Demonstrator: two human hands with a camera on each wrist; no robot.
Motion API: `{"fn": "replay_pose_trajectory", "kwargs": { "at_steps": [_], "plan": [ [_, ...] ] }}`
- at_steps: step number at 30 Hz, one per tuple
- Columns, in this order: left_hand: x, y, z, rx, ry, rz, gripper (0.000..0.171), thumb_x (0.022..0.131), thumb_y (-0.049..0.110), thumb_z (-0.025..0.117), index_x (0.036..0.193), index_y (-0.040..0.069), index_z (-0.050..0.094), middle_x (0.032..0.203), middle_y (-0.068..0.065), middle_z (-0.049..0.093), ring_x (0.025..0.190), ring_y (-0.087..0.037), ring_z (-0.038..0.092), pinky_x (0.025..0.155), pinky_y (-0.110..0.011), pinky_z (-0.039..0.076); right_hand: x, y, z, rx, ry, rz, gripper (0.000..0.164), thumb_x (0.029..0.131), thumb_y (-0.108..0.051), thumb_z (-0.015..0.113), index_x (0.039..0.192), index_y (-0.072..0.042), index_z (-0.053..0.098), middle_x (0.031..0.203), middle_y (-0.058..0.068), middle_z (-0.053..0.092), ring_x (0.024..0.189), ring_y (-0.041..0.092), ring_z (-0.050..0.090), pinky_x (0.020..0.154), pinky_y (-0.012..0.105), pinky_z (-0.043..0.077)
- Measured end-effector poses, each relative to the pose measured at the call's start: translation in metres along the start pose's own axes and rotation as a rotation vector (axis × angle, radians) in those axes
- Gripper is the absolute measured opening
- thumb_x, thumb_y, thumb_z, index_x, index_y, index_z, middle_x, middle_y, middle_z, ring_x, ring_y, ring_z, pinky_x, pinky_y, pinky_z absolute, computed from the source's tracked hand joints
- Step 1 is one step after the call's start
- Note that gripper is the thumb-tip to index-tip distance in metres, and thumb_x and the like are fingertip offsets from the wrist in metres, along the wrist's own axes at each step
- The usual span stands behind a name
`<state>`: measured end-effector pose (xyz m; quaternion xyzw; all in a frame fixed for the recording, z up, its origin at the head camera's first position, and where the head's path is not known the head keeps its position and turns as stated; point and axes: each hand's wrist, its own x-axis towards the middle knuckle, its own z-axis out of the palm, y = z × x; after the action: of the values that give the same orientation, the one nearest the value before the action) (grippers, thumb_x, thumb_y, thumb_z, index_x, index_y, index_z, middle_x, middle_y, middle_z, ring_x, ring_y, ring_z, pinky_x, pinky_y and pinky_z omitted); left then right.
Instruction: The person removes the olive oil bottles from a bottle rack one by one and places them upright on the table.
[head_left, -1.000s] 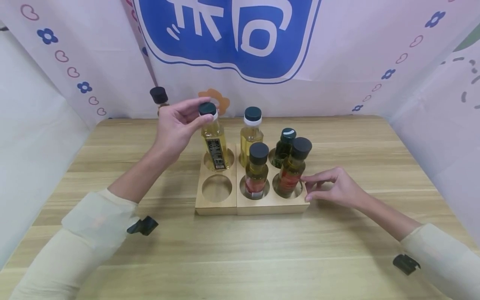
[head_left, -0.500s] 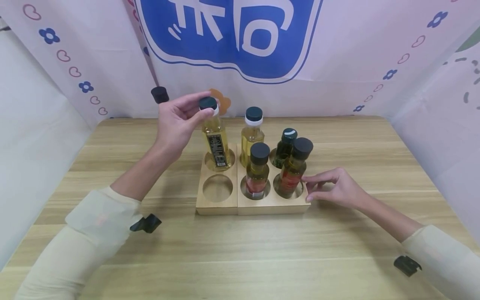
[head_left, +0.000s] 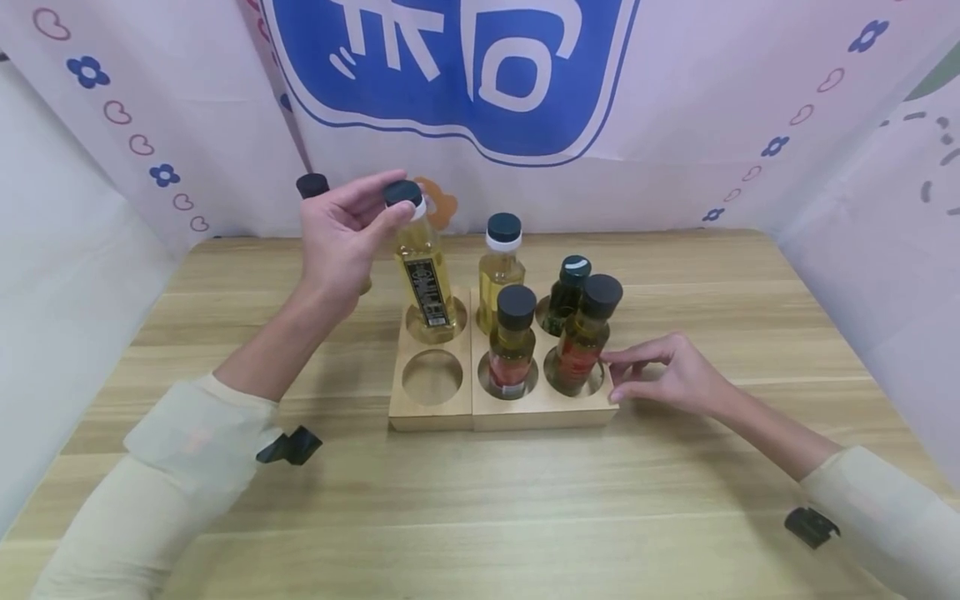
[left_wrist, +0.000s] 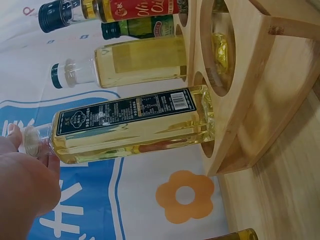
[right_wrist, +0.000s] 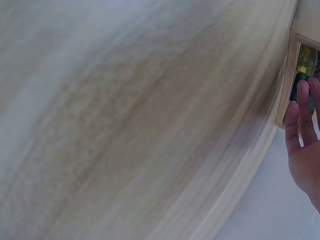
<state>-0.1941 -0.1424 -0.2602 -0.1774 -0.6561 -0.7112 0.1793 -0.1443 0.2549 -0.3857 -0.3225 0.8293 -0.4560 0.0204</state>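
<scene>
My left hand (head_left: 333,246) grips a clear bottle of pale yellow oil (head_left: 423,279) by its cap and neck. The bottle tilts, its top leaning left, and its base is at the rear left hole of a wooden bottle rack (head_left: 431,421). In the left wrist view, the black label (left_wrist: 125,111) faces the camera and the base overlaps the hole's rim. At the rack's right end is my right hand (head_left: 671,375), fingers touching the side and thumb at the front corner. Its fingers (right_wrist: 305,112) look straight across the open end in the right wrist view.
Standing in the rack are another pale oil bottle (head_left: 501,279), a dark green bottle (head_left: 564,304) and two red-labelled bottles (head_left: 512,358) with black caps. The front left hole (head_left: 432,377) has no bottle. A black-capped bottle (head_left: 312,185) stands behind my left hand.
My left hand has raised the pale oil bottle a little and tipped its top leftward. The right hand and the rack have stayed in place.
</scene>
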Motion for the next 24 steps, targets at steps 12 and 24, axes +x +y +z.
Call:
{"fn": "replay_pose_trajectory", "kwargs": {
  "at_steps": [12,24],
  "plan": [
    [0.009,0.013,0.000,-0.105,0.055,0.020,0.027,0.091,-0.011,0.072,0.118,-0.008,0.072,0.107,-0.013,0.078,0.101,-0.018,0.076,0.096,-0.029,0.059,0.000,0.001,0.000,0.007,0.001,-0.015,0.044,0.071,0.003,0.092,0.112,0.006,0.076,0.087,0.002,0.080,0.079,0.014,0.075,0.073,0.024,0.061],
    [0.019,0.019,-0.002,-0.149,0.115,-0.010,0.025,0.089,-0.010,0.075,0.114,-0.004,0.075,0.108,-0.015,0.078,0.098,-0.018,0.077,0.096,-0.030,0.058,0.000,0.000,-0.001,0.008,-0.006,-0.002,0.044,0.072,0.002,0.092,0.112,0.006,0.076,0.087,0.001,0.080,0.079,0.013,0.075,0.073,0.027,0.062]
  ]
}}
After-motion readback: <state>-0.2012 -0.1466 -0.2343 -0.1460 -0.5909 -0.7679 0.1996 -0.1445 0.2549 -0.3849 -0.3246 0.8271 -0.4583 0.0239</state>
